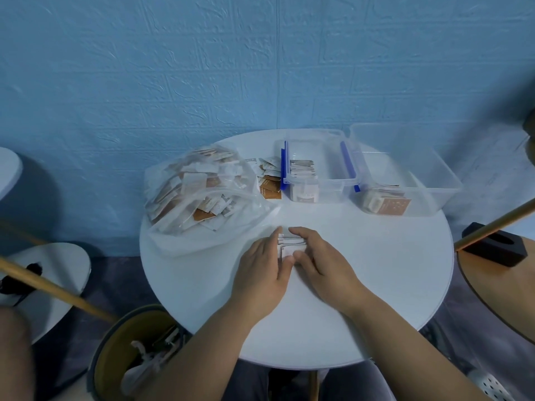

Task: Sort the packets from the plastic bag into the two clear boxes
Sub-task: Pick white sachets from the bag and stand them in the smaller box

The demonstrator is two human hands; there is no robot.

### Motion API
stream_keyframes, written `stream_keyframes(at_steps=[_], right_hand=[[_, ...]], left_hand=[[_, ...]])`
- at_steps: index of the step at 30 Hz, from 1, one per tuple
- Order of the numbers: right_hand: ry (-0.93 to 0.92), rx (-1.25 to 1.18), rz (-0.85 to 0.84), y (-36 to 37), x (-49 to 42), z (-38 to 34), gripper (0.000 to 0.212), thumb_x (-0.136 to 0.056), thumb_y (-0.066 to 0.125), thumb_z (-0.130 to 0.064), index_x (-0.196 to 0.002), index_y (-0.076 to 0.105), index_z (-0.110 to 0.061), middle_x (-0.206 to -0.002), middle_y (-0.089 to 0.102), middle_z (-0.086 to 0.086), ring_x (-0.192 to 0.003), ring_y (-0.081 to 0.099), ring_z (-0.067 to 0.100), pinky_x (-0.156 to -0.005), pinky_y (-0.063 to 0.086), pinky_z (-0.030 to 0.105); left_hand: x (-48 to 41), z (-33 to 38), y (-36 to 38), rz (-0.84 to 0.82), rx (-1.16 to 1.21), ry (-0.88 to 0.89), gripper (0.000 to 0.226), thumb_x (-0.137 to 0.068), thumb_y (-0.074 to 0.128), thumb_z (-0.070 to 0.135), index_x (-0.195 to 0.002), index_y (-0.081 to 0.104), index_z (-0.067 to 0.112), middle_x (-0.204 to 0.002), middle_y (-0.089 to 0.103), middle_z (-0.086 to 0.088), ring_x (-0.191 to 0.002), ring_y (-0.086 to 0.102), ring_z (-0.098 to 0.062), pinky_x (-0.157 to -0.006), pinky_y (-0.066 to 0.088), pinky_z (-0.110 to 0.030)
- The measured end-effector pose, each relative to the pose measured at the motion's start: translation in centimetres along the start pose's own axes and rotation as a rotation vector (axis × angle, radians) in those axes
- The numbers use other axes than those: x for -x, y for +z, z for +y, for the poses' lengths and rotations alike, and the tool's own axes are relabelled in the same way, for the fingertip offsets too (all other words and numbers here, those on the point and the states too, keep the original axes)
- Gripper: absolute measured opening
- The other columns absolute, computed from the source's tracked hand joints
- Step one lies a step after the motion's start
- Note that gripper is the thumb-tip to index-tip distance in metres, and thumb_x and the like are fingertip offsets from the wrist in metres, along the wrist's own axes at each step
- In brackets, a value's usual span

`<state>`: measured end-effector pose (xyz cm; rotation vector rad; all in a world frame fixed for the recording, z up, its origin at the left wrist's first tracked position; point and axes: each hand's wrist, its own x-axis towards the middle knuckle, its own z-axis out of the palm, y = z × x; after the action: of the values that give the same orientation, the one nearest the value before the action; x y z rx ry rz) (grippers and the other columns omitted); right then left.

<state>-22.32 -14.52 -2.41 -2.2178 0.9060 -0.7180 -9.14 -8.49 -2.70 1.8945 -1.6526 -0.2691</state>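
Note:
A small stack of white packets (291,246) lies on the round white table (376,270), squeezed between both hands. My left hand (265,266) presses its left side with fingers and thumb. My right hand (321,259) curls over the stack's top and right side. A clear plastic bag (199,195) full of white and orange packets slumps at the table's left. A clear box with blue clips (317,172) holds upright white packets. Right of it, a larger clear box (405,175) holds packets with orange faces at its near end.
Loose packets (269,180) lie between the bag and the clipped box. A bin (130,351) with rubbish stands at the lower left beside the table. A wooden pole (52,287) crosses the left, another wooden pole (498,224) the right. The blue wall stands right behind the table.

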Motion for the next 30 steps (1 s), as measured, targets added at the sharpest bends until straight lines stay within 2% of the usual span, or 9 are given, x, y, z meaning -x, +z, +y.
stream_keyframes(at_steps=[2, 4, 6, 8, 10, 15, 21, 25, 30], right_hand=[[0.036, 0.000, 0.037, 0.0, -0.1, 0.0, 0.036, -0.093, 0.053, -0.018, -0.128, 0.044, -0.020, -0.067, 0.043, -0.020, -0.070, 0.049, -0.008, -0.063, 0.035, 0.010], [0.046, -0.005, 0.054, 0.0, -0.1, 0.0, 0.034, -0.092, 0.055, -0.019, -0.125, 0.046, -0.019, -0.065, 0.043, -0.019, -0.068, 0.049, -0.005, -0.062, 0.035, 0.010], [0.023, -0.005, 0.041, 0.1, 0.0, -0.1, 0.034, -0.093, 0.053, -0.019, -0.126, 0.045, -0.018, -0.080, 0.049, -0.022, -0.073, 0.047, -0.004, -0.068, 0.035, 0.008], [-0.024, 0.014, 0.028, 0.2, 0.1, -0.1, 0.036, -0.095, 0.050, -0.021, -0.130, 0.043, -0.016, -0.108, 0.054, -0.014, -0.093, 0.046, -0.001, -0.080, 0.032, 0.008], [-0.083, 0.054, 0.020, 0.4, 0.2, 0.2, 0.040, -0.093, 0.045, -0.023, -0.132, 0.042, -0.013, -0.120, 0.049, -0.010, -0.107, 0.043, 0.004, -0.089, 0.030, 0.013], [-0.136, 0.086, 0.029, 0.4, 0.1, 0.6, 0.044, -0.091, 0.036, -0.032, -0.128, 0.046, -0.010, -0.113, 0.046, -0.013, -0.101, 0.044, 0.006, -0.086, 0.032, 0.015], [-0.108, 0.061, 0.030, 0.0, -0.1, 0.8, 0.034, -0.092, 0.046, -0.027, -0.123, 0.051, -0.015, -0.106, 0.050, -0.014, -0.089, 0.042, -0.004, -0.079, 0.031, 0.002], [-0.044, -0.003, -0.129, -2.6, -1.4, 0.1, 0.032, -0.090, 0.059, -0.016, -0.120, 0.051, -0.022, -0.103, 0.060, -0.012, -0.083, 0.054, 0.004, -0.078, 0.042, 0.010], [-0.092, -0.012, -0.206, -7.9, -5.7, -1.8, 0.026, -0.089, 0.060, -0.012, -0.109, 0.051, -0.027, -0.105, 0.061, -0.010, -0.087, 0.055, 0.002, -0.079, 0.046, 0.014]], left_hand=[[0.1, 0.1, -0.1, -0.033, -0.054, -0.001, 0.058, -0.099, 0.034, 0.031, -0.148, 0.006, 0.020, -0.147, 0.031, 0.002, -0.133, 0.026, -0.011, -0.106, 0.017, -0.021], [0.1, 0.3, -0.2, -0.041, -0.073, -0.005, 0.059, -0.099, 0.033, 0.031, -0.148, 0.002, 0.020, -0.147, 0.029, 0.002, -0.133, 0.024, -0.011, -0.106, 0.015, -0.020], [0.1, 0.3, -0.1, -0.032, -0.067, -0.012, 0.060, -0.099, 0.033, 0.031, -0.148, 0.002, 0.020, -0.146, 0.030, 0.002, -0.132, 0.024, -0.011, -0.105, 0.018, -0.020], [0.1, 0.2, -0.1, -0.019, -0.052, -0.017, 0.061, -0.098, 0.036, 0.031, -0.148, 0.004, 0.019, -0.145, 0.032, 0.003, -0.131, 0.025, -0.010, -0.105, 0.020, -0.019], [0.1, 0.0, 0.1, 0.003, -0.052, -0.008, 0.058, -0.097, 0.039, 0.030, -0.148, 0.012, 0.018, -0.143, 0.035, 0.003, -0.129, 0.027, -0.011, -0.104, 0.022, -0.018], [0.1, -0.1, 0.3, 0.072, -0.064, 0.011, 0.030, -0.093, 0.051, 0.029, -0.116, 0.052, 0.010, -0.115, 0.056, -0.004, -0.110, 0.044, -0.020, -0.087, 0.034, -0.023], [0.1, 0.0, 0.2, 0.062, -0.057, 0.024, 0.028, -0.093, 0.050, 0.031, -0.113, 0.052, 0.011, -0.113, 0.056, -0.002, -0.106, 0.043, -0.017, -0.084, 0.033, -0.021], [-0.7, 0.5, -0.7, 0.009, -0.016, -0.004, 0.028, -0.095, 0.047, 0.033, -0.116, 0.047, 0.015, -0.113, 0.054, 0.002, -0.105, 0.043, -0.013, -0.081, 0.033, -0.018], [-4.8, 2.7, -3.2, 0.022, 0.077, 0.005, 0.028, -0.093, 0.049, 0.034, -0.118, 0.047, 0.021, -0.107, 0.059, 0.005, -0.098, 0.056, -0.011, -0.081, 0.048, -0.028]])
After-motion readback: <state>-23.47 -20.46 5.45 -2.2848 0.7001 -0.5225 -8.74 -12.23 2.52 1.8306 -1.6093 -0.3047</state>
